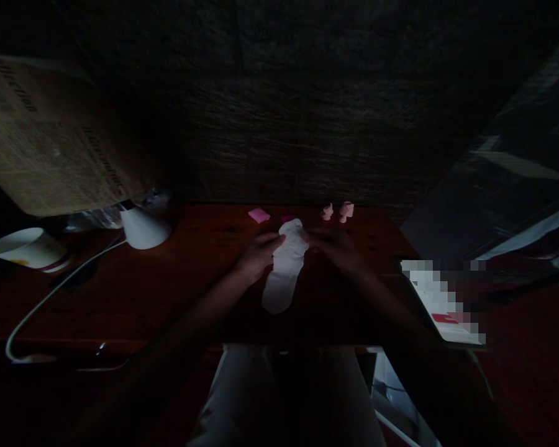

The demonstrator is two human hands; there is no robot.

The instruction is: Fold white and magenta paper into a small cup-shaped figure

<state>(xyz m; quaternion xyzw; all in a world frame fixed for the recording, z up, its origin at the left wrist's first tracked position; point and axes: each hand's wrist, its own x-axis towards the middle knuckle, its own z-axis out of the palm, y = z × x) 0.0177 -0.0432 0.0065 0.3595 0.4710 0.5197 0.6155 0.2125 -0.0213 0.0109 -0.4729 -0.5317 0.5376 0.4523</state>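
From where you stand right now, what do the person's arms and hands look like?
The left hand and right hand look ungloved. The left forearm and right forearm seem bare near the wrists, without visible watch or markings. Farther back, it's too dark to tell about sleeves.

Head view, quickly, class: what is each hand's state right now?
Left hand: holding the white strip by its left edge.
Right hand: at the strip's right edge; too dark to tell its grip.
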